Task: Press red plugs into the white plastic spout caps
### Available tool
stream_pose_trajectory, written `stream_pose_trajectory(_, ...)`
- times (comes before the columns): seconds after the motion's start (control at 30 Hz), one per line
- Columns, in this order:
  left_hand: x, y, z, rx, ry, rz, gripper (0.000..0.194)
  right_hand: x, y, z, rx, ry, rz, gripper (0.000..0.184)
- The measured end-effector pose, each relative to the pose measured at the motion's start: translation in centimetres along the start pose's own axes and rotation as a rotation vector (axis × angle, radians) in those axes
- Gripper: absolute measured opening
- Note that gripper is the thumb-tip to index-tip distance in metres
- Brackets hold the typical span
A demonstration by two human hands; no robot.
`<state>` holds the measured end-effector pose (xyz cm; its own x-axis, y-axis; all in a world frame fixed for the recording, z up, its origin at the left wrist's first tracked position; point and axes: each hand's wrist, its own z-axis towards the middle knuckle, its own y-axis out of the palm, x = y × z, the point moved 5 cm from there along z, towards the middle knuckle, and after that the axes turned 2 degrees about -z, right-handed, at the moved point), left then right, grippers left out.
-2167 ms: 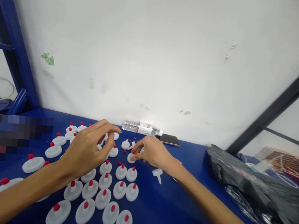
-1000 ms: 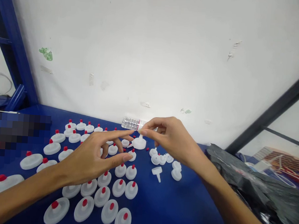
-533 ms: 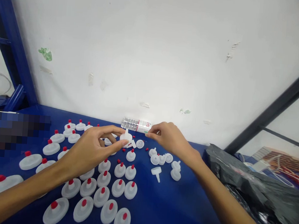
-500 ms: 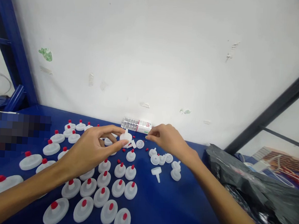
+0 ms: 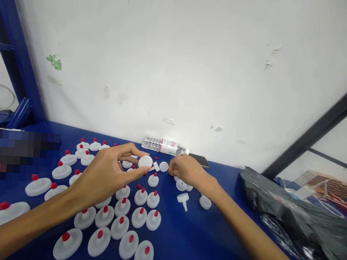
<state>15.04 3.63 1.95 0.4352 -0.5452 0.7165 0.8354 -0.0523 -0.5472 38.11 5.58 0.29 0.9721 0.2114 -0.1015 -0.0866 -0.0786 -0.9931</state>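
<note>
My left hand (image 5: 111, 169) pinches a white nozzle cap (image 5: 145, 162) between thumb and fingers, above the table. Its round face is turned toward me and no spout shows. My right hand (image 5: 185, 168) is down at the table, fingers pressed together beside a loose white cap (image 5: 163, 166); what they hold, if anything, is hidden. Under and beside that hand lie several bare white nozzle caps (image 5: 181, 185), and one rests on its side (image 5: 182, 198). Many white caps with red tips (image 5: 120, 227) stand in rows around my left forearm. A loose red tip (image 5: 139, 186) lies among them.
Against the wall lies a clear plastic bottle (image 5: 168, 146) with a white label. A dark phone (image 5: 200, 160) lies behind my right hand. Black plastic bagging (image 5: 297, 222) covers the table's right side. Blue frame posts (image 5: 21, 52) rise at the left.
My right hand has lowered to the table, where a red tip lay before. In my left hand the cap has tipped, its spout no longer pointing up. The bottle's neck and phone have come into view.
</note>
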Motion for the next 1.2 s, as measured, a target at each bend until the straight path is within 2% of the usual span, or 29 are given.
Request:
stream_pose_trajectory(0.13,-0.1,0.4,0.0,-0.063,-0.047,-0.012,0.039,-0.1,-0.7,-0.4,0.025,-0.010,0.056,0.018)
stream_pose_trajectory(0.4,0.2,0.5,0.0,-0.065,-0.025,0.001,0.041,0.2,-3.3,-1.3,0.143,-0.021,0.238,0.019)
stream_pose_trajectory(0.5,0.2,0.5,0.0,-0.050,-0.019,0.024,0.042,-0.6,-4.3,-1.8,0.150,-0.096,0.370,0.017)
stream_pose_trajectory(0.67,0.0,0.5,0.0,-0.026,-0.017,0.088,0.045,-3.3,-6.1,-3.5,0.117,-0.277,0.674,0.019)
stream_pose_trajectory(0.77,0.1,0.5,0.0,-0.016,0.017,0.112,0.048,-4.7,-6.3,-4.1,0.067,-0.352,0.776,0.019)
stream_pose_trajectory(0.83,0.3,0.4,0.0,-0.001,0.053,0.120,0.047,-5.1,-6.3,-4.2,0.087,-0.368,0.788,0.016)
stream_pose_trajectory(1.2,0.5,0.5,0.1,0.006,0.073,0.050,0.042,-4.9,-6.1,-3.8,0.172,-0.373,0.804,0.010)
